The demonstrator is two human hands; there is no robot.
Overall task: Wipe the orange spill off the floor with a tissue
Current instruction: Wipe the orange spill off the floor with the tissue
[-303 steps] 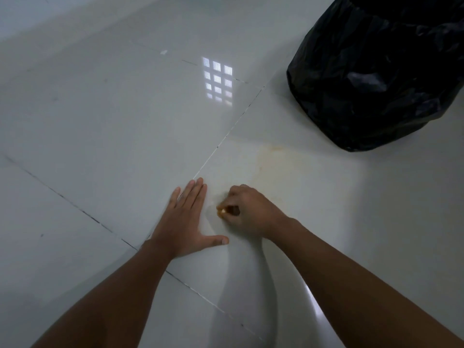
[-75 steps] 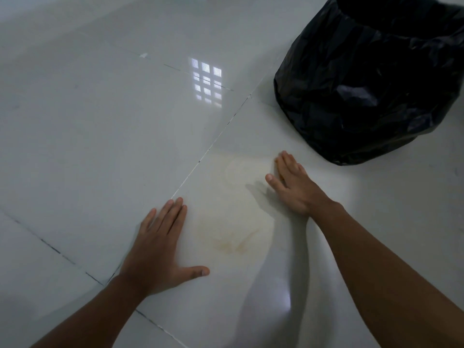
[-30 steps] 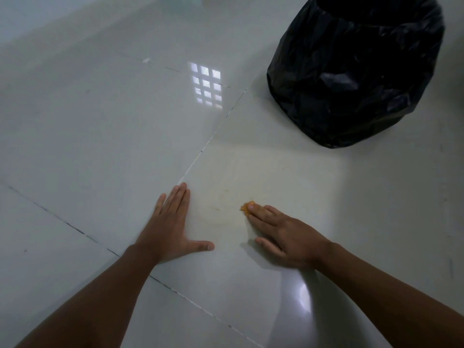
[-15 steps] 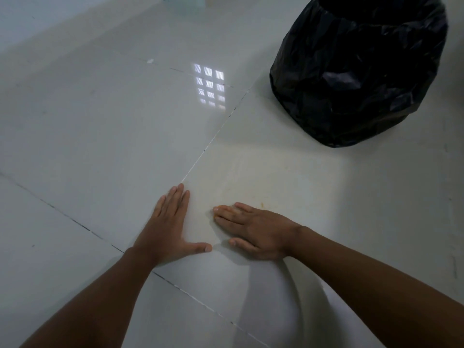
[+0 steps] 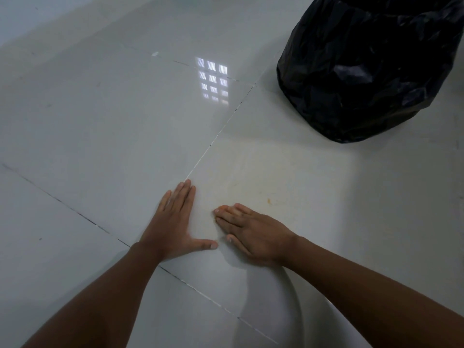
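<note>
A faint orange smear (image 5: 251, 182) spreads over the pale floor tile, with one small brighter orange spot (image 5: 269, 200) at its right. My right hand (image 5: 253, 232) lies flat on the near edge of the smear, fingers together and pointing left. The tissue is hidden under this hand; none of it shows. My left hand (image 5: 173, 227) rests flat on the floor just left of it, fingers forward and thumb out, almost touching the right thumb.
A large black rubbish bag (image 5: 364, 71) stands at the back right, beyond the smear. Grout lines (image 5: 221, 131) cross the glossy tiles. A bright window reflection (image 5: 213, 81) lies on the floor farther back.
My right hand has slid left across the smear towards my left hand. The orange tissue edge that showed at its fingertips a second ago is now covered. The left hand has stayed put.
</note>
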